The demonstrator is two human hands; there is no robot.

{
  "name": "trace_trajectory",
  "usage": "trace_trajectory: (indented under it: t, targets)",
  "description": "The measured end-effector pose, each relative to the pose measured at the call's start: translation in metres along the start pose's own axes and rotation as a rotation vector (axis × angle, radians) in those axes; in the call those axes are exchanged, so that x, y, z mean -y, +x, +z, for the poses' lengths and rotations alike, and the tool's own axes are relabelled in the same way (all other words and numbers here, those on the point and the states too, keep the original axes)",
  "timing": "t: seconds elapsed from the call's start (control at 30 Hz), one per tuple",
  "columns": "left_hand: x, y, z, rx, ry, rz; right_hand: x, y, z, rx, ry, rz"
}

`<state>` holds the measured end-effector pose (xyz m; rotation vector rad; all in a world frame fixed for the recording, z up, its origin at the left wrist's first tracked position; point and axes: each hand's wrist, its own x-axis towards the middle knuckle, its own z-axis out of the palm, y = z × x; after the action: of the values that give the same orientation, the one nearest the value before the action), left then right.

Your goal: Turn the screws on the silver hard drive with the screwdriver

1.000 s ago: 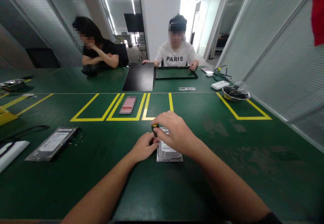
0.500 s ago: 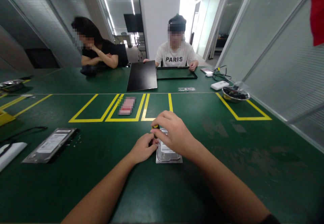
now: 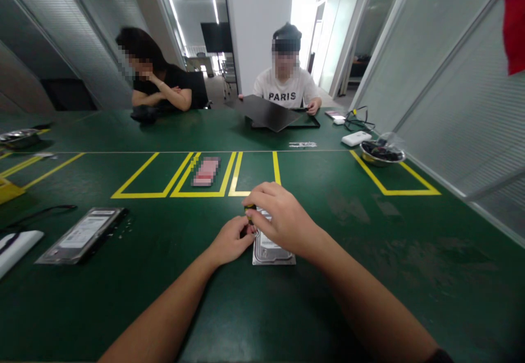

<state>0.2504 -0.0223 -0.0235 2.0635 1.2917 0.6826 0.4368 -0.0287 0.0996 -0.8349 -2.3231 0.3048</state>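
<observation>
A silver hard drive [image 3: 274, 251] with a white label lies flat on the green table before me, partly hidden under my right hand. My right hand [image 3: 279, 212] is closed around a screwdriver [image 3: 250, 210] with a black and yellow handle, held upright over the drive's left edge. Close below that handle, my left hand [image 3: 234, 239] is pinched together at the drive's left side. What its fingertips grip is hidden; the screwdriver's tip is out of sight too.
Another hard drive [image 3: 84, 234] lies on the left, small bits [image 3: 125, 225] beside it. Yellow tape [image 3: 200, 194] marks boxes on the table. A metal bowl [image 3: 382, 152] holds dark parts at right. Across the table, a person [image 3: 283, 87] handles a dark panel [image 3: 268, 112]; another person [image 3: 159, 84] sits left.
The screwdriver handle has tilted or turned slightly in my right hand. My left hand stays put. Across the table, the dark panel has swung right, over the black frame.
</observation>
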Motion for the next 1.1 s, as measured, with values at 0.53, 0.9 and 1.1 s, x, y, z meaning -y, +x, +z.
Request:
trace_trajectory:
  t: [0.53, 0.9, 1.1]
  targets:
    - [0.0006, 0.0004, 0.0018, 0.004, 0.030, 0.007, -0.0010, 0.0006, -0.0033, -0.021, -0.036, 0.102]
    - [-0.0018, 0.0014, -0.0003, 0.011, 0.033, -0.012, -0.0006, 0.0004, -0.0045, -0.007, -0.041, 0.082]
    - [-0.0036, 0.0020, -0.0021, 0.023, 0.005, -0.014, -0.0016, -0.0003, -0.0056, -0.011, -0.061, 0.041]
